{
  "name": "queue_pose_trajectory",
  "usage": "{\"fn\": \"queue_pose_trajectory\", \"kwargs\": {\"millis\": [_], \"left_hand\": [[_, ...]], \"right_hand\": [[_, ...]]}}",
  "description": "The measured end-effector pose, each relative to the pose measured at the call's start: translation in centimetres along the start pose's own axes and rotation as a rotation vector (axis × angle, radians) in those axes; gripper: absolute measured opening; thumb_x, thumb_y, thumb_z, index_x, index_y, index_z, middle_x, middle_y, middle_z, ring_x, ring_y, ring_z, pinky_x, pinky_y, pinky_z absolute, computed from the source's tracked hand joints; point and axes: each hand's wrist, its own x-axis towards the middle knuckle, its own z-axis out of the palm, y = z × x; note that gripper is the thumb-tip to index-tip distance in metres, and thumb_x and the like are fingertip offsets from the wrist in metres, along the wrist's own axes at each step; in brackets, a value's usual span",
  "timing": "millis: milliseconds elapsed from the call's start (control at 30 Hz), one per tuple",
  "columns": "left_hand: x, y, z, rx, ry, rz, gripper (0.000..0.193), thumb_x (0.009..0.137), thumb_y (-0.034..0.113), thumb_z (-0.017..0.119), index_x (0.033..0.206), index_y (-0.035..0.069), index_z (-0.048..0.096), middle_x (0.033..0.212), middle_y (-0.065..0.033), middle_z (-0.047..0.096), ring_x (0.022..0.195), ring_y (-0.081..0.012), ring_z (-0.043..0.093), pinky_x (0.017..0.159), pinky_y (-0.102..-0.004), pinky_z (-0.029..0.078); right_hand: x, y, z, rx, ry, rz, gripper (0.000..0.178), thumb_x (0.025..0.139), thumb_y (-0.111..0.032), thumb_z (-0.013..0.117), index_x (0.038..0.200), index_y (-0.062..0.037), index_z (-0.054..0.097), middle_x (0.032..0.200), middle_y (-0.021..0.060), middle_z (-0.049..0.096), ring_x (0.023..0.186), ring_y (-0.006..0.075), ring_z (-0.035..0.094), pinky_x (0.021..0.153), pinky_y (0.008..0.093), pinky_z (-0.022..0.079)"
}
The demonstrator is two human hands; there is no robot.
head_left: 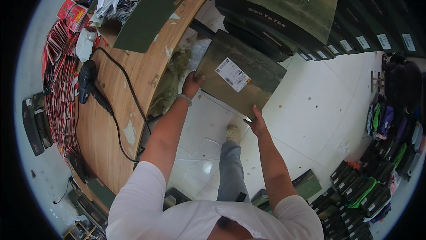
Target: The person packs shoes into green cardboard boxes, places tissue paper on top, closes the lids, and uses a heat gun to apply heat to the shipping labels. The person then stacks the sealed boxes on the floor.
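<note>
A dark green cardboard box (208, 71) with a white label is between my two hands, tilted in front of me above the tiled floor. My left hand (192, 85) grips its left near corner, with a bracelet on that wrist. At the right near corner my right hand (257, 122) has its thumb on the top face, and its other fingers are mostly hidden. Whether the box's far edge rests on anything, I cannot tell.
Beyond the box stands a stack of larger dark green boxes (275, 9). On my left, a wooden table (146, 67) carries a heat gun (88, 80), a black cord, an open box of crumpled paper (120, 4) and red packets (62, 93). Shoe boxes (350, 191) are piled at the lower right.
</note>
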Motion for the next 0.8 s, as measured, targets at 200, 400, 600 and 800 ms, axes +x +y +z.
{"fn": "queue_pose_trajectory", "kwargs": {"millis": [200,400,600,800], "left_hand": [[-10.9,4.9,0.6,0.144,0.167,0.26,0.04,0.081,0.027,0.076,0.109,0.001,0.065,0.097,-0.0107,0.065,0.091,-0.0253,0.058,0.082,-0.0366,0.046],[-27.5,14.9,-3.2,0.3,0.237,0.486,0.039,0.073,0.021,0.079,0.108,0.007,0.069,0.087,-0.0064,0.057,0.087,-0.0248,0.05,0.081,-0.036,0.041],[-42.9,19.9,-14.2,0.248,0.306,0.564,0.046,0.074,0.024,0.078,0.118,0.014,0.067,0.093,-0.0005,0.055,0.09,-0.0206,0.048,0.087,-0.0363,0.035],[-50.8,17.0,-26.7,0.131,0.663,0.557,0.048,0.08,0.019,0.075,0.125,0.008,0.062,0.107,-0.0071,0.058,0.11,-0.0265,0.055,0.094,-0.0396,0.036]], "right_hand": [[-6.6,-0.2,-4.3,0.195,0.067,-0.012,0.072,0.087,-0.057,0.061,0.142,-0.0156,0.038,0.144,0.0081,0.041,0.131,0.0292,0.039,0.108,0.0531,0.034],[-23.4,4.3,-3.7,0.344,0.012,0.127,0.074,0.088,-0.065,0.051,0.143,-0.0163,0.04,0.142,0.0171,0.042,0.13,0.038,0.039,0.107,0.059,0.033],[-36.2,4.5,3.9,0.209,-0.119,0.087,0.079,0.086,-0.068,0.047,0.147,-0.0184,0.036,0.149,0.0135,0.036,0.137,0.0398,0.032,0.112,0.0606,0.025],[-38.1,3.4,17.8,-0.11,-0.317,-0.037,0.07,0.09,-0.062,0.047,0.143,-0.0165,0.041,0.144,0.0108,0.044,0.133,0.0356,0.038,0.11,0.0598,0.03]]}}
